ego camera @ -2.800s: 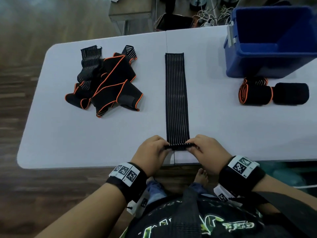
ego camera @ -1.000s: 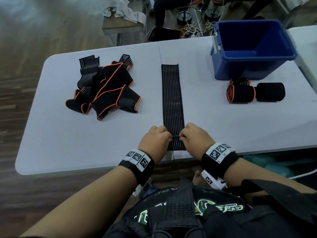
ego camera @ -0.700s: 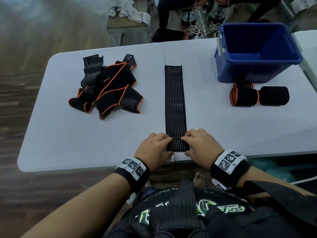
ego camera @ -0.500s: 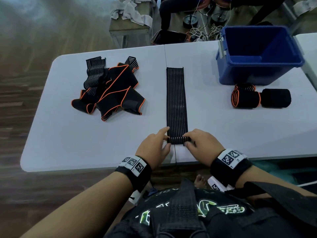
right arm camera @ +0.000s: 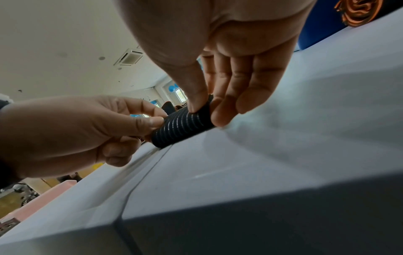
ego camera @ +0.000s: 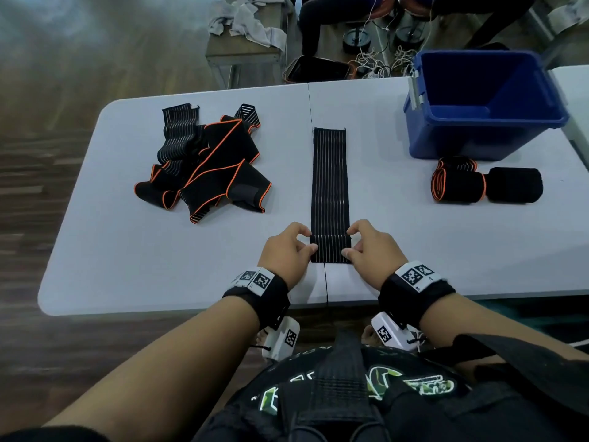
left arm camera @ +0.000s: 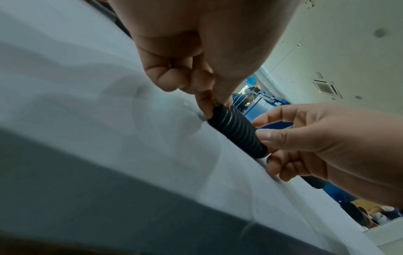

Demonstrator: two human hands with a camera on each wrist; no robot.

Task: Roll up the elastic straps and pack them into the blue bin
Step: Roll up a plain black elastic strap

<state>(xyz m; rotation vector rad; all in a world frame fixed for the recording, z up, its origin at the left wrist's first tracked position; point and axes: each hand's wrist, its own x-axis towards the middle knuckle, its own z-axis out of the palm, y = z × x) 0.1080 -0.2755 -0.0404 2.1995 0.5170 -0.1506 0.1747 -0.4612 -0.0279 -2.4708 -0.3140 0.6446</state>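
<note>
Since half a second ago the small roll at the near end of the striped strap (ego camera: 330, 186) has grown a little fatter, and both hands have shifted from lying over it to nipping its ends. Left hand (ego camera: 287, 253) pinches the left end of the roll between thumb and forefinger, the other fingers (left arm camera: 167, 81) curled under; right hand (ego camera: 373, 250) pinches the right end the same way, as both wrist views show. The roll rests on the desk (ego camera: 159, 250) near its front edge, on the centre seam, with the rest of the strap lying flat and straight toward the far side.

This looks like the early part of rolling this strap: most of its length is still unrolled. The next move calls for turning the roll away from the body, both ends kept level so the edges stay aligned, and holding tension so it does not spring loose.

Rolled straps (ego camera: 484, 185) lie to the right, just in front of the blue bin (ego camera: 462, 135), not yet packed. A heap of unrolled straps (ego camera: 207, 167) waits at the far left.
</note>
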